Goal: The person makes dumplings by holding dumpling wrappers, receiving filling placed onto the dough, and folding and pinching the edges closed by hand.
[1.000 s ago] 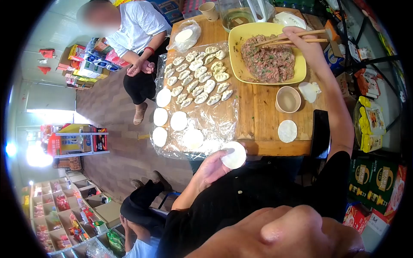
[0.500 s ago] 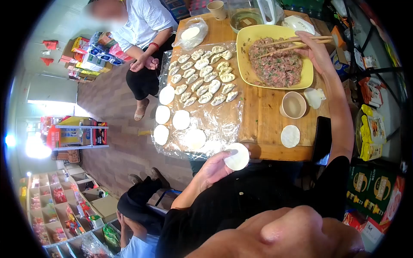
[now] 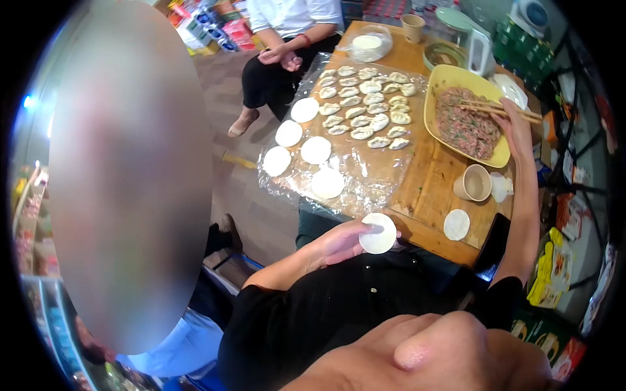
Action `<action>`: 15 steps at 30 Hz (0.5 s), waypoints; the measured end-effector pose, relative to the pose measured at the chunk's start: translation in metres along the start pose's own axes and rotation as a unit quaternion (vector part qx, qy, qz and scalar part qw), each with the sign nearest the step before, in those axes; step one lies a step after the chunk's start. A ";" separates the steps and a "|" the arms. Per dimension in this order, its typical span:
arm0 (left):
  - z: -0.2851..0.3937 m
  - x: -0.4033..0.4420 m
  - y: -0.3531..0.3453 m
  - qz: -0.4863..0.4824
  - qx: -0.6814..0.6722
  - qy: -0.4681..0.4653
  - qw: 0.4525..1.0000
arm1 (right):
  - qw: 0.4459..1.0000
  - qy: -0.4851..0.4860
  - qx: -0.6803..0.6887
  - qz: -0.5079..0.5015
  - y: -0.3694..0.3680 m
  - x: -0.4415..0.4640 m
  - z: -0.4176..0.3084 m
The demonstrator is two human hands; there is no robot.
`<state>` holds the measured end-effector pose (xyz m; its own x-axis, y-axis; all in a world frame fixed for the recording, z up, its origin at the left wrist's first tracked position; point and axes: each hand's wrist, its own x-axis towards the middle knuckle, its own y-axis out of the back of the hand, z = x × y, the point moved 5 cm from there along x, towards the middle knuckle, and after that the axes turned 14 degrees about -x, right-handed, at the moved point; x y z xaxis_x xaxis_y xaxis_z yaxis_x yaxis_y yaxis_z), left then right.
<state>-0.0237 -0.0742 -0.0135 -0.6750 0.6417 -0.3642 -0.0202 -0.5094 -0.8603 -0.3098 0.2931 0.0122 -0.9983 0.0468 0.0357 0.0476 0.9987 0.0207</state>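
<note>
A round dumpling wrapper (image 3: 379, 238) lies across the fingers of my left hand (image 3: 345, 242), thumb on top, just off the table's near edge. My right hand (image 3: 515, 124) grips a pair of chopsticks (image 3: 531, 117), whose tips rest in the minced meat filling (image 3: 466, 120). That filling sits in a yellow bowl (image 3: 432, 120). Left of the bowl, several folded dumplings (image 3: 362, 133) stand in rows on a plastic sheet (image 3: 385, 179). Several flat wrappers (image 3: 316, 150) are spread on the sheet's left and near side. Another wrapper (image 3: 456, 225) lies near the table's right edge.
A paper cup (image 3: 476, 184) stands below the bowl, beside a phone (image 3: 495, 244) at the table edge. At the back are a bagged stack of wrappers (image 3: 367, 43), another cup (image 3: 412, 28) and a pitcher (image 3: 480, 52). One person sits across the left corner, another close on my left.
The view has turned, so the table appears shifted right and tilted. My left hand still holds the wrapper, and the chopsticks stay in the filling.
</note>
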 end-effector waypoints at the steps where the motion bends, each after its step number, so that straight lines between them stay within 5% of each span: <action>1: -0.002 -0.004 -0.001 -0.009 -0.025 0.004 1.000 | 1.000 0.001 -0.002 0.001 0.002 0.000 0.002; 15: -0.015 -0.038 0.021 -0.044 -0.144 0.019 0.988 | 0.997 0.059 0.035 0.046 0.012 -0.034 -0.039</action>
<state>0.0132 -0.1011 -0.0234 -0.6514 0.7001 -0.2925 0.1373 -0.2703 -0.9529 -0.2738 0.3024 0.0501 -0.9783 0.1400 0.1524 0.1326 0.9895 -0.0578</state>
